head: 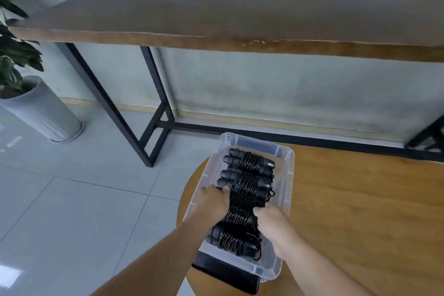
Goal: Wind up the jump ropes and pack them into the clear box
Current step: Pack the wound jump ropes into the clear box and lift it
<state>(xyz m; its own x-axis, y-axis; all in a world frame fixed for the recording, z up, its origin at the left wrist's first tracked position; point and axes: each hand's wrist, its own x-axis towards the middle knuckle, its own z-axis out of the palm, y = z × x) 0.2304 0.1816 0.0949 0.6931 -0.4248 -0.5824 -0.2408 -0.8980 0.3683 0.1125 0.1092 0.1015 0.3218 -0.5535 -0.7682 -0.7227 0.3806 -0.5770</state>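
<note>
Packing looks nearly complete: wound jump ropes (pixel 249 168) fill the clear box (pixel 288 175) on the round tabletop (pixel 348 199). Your left hand (pixel 212 202) and right hand (pixel 274 221) grip the middle bundle (pixel 242 202), fingers curled round its ends. No loose rope shows outside the box.

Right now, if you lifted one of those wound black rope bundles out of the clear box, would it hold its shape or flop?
The bundle both hands grip would probably stay compact: cord is wrapped tightly around the stiff-looking handles. A loose loop at its right end might dangle. It looks light.
</note>
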